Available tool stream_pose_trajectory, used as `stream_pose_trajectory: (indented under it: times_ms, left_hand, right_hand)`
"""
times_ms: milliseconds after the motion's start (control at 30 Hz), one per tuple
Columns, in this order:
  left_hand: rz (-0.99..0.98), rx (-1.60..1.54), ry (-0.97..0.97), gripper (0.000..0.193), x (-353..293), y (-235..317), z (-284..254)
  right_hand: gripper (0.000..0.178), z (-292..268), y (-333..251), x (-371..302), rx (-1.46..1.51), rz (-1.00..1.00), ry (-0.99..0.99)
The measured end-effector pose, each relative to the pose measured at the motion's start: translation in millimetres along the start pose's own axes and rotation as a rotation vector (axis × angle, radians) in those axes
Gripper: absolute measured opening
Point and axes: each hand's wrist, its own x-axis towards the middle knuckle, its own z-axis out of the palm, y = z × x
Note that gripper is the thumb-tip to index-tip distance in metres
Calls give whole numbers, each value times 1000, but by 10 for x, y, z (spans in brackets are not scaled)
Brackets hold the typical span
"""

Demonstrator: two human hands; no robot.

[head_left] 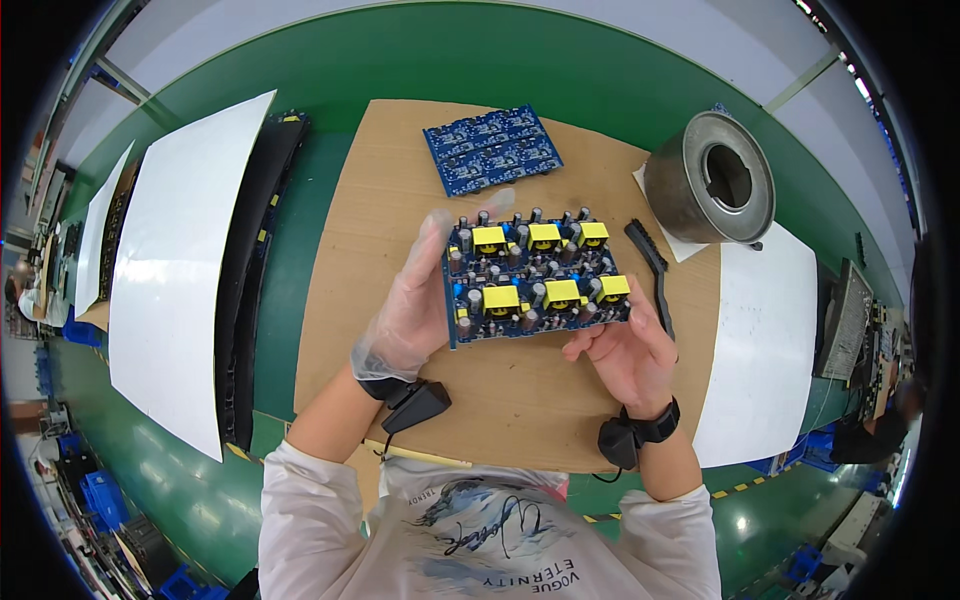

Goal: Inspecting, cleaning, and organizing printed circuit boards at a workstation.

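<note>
Left hand: the gloved left hand (412, 305) grips the left edge of the circuit board (535, 282), fingers curled behind it
Right hand: the bare right hand (625, 350) supports the board's lower right corner, thumb on its edge
Circuit board: blue, packed with yellow blocks and small cylinders, held above the brown mat (350, 290)
Second board: a bare blue board (492, 148) lies flat at the mat's far edge
Brush: a black brush (650, 270) lies just right of the held board
Metal drum: a round grey drum (712, 180) stands at the far right
White sheets: white sheets (175, 270) lie to either side on the green table (420, 50)
</note>
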Motion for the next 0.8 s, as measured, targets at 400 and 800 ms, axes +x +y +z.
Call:
stream_pose_trajectory:
  times_ms: [400, 800]
  left_hand:
    - [293, 469, -63, 64, -60, -70, 105]
    - [64, 17, 6, 66, 32, -17, 135]
  right_hand:
    - [41, -5, -8, 9, 15, 5, -72]
    - [28, 2, -28, 30, -61, 29, -90]
